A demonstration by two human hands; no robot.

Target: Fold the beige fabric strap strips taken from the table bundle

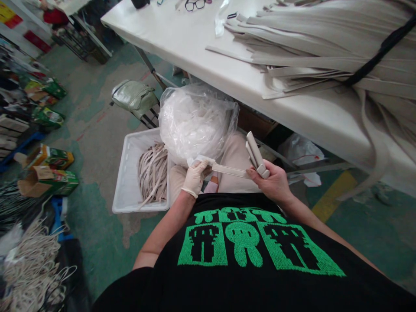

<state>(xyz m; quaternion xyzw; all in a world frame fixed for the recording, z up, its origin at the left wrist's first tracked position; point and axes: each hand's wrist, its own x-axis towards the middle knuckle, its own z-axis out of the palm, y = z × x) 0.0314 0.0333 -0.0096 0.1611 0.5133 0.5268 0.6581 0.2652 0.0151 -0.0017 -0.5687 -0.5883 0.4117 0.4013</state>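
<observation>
My left hand (194, 177), in a thin pale glove, pinches one end of a flat beige strap (231, 170). A bit of whitish film shows at those fingertips. The strap runs level across my lap to my right hand (274, 181), which is bare and closed around the folded part of the same strap. Several folded layers stick up above the right fingers. Just beyond my left hand, a clear plastic bag (195, 123) full of white film rests by my knees. To its left stands a white bin (120, 182) with a tangle of beige straps (154, 173).
A white table (175, 39) carries a large bundle of beige straps (312, 47) tied with a black band, plus glasses (195, 4). A stool with a green cushion (134, 97) stands beyond the bin. Cartons (48, 180) and a cord pile (30, 264) lie at left.
</observation>
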